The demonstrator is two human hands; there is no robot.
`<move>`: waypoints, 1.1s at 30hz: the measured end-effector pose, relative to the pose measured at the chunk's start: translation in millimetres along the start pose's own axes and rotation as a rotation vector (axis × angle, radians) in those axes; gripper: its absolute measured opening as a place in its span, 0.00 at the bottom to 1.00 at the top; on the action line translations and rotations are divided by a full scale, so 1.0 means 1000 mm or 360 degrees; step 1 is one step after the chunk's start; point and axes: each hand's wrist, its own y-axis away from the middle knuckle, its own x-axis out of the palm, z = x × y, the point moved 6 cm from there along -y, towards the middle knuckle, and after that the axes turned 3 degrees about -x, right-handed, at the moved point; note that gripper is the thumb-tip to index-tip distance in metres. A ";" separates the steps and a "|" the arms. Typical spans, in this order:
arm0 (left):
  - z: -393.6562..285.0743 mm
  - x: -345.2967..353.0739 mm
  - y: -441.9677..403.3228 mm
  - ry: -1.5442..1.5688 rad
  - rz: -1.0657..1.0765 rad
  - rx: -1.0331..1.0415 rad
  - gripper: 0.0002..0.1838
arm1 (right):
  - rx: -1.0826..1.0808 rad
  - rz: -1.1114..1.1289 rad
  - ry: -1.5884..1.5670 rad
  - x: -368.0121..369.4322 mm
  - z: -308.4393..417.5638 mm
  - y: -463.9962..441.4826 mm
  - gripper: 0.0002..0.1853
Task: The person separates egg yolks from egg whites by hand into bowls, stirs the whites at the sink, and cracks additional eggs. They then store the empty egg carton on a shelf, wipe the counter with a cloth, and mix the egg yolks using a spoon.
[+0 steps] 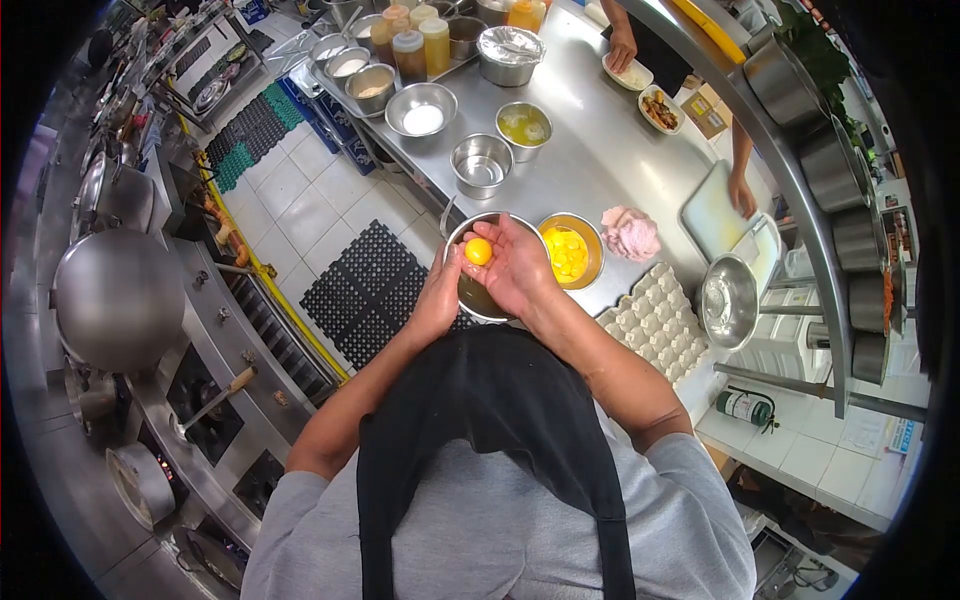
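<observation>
An egg yolk [478, 251] rests in the cupped palm and fingers of my right hand [517, 272], over a steel pot [487, 312]. My left hand [436, 297] lies against the right one at the yolk's left side, its fingers stretched out. Both hands hide most of the pot's inside. Just right of it, a steel bowl [597, 270] contains several yolks [566, 253]. Beyond the pot stand a steel bowl [482, 166] and another bowl with yellowish liquid [524, 125].
Right of the yolk bowl lie a crumpled pink cloth [630, 233] and an egg tray [655, 322]. A co-worker's hand [622, 48] touches a small dish; another hand [741, 196] rests at a cutting board [708, 212]. Sauce bottles [409, 55] stand at the back; stoves line the left.
</observation>
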 end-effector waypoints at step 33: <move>0.009 0.011 0.005 0.0220 0.0117 -0.0235 0.34 | 0.0103 0.0223 -0.0165 -0.017 0.040 0.017 0.13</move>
